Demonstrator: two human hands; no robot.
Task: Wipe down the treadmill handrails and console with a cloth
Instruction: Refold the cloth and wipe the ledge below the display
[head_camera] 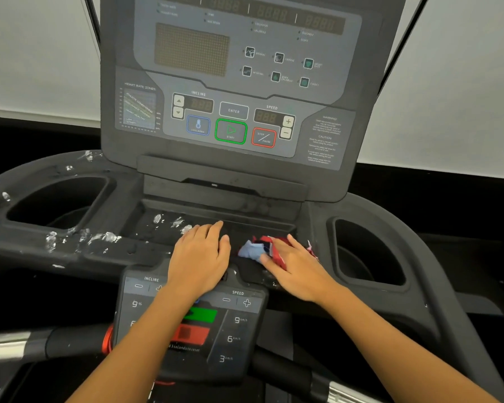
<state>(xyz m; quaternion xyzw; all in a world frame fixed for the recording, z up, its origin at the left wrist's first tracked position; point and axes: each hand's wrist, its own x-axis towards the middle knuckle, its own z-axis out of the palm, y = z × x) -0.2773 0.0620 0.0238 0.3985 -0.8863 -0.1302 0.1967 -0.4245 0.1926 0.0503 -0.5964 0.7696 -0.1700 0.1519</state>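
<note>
The crumpled blue-and-red cloth [252,251] lies in the shallow black recessed tray [163,225] at the base of the grey upright treadmill console panel [233,82]. Its long axis runs left to right across the tray. The blue lobe points toward the left. The red portion extends right, and a red edge shows just past the hand.

The right hand [297,271] rests palm-down on the cloth. Its fingers [296,244] lie spread and nearly straight, pointing forward and left toward the panel. They press on the cloth rather than curl round it. The cloth sits under the fingers, with the blue lobe protruding beyond the fingertips. Some red fabric overlaps the index finger; whether it is pinched between fingers cannot be determined.

The left hand [200,257] lies flat and holds nothing, just left of the cloth and apart from it. Its fingers are together and point toward the panel.

White smears [105,237] mark the black surround left of the tray and the tray's left end. A black lower keypad with incline and speed keys [236,330] lies beneath both forearms. A deep cup holder [56,202] sits at the left and another [370,257] at the right. A chrome-and-black handrail [6,344] shows at lower left.
</note>
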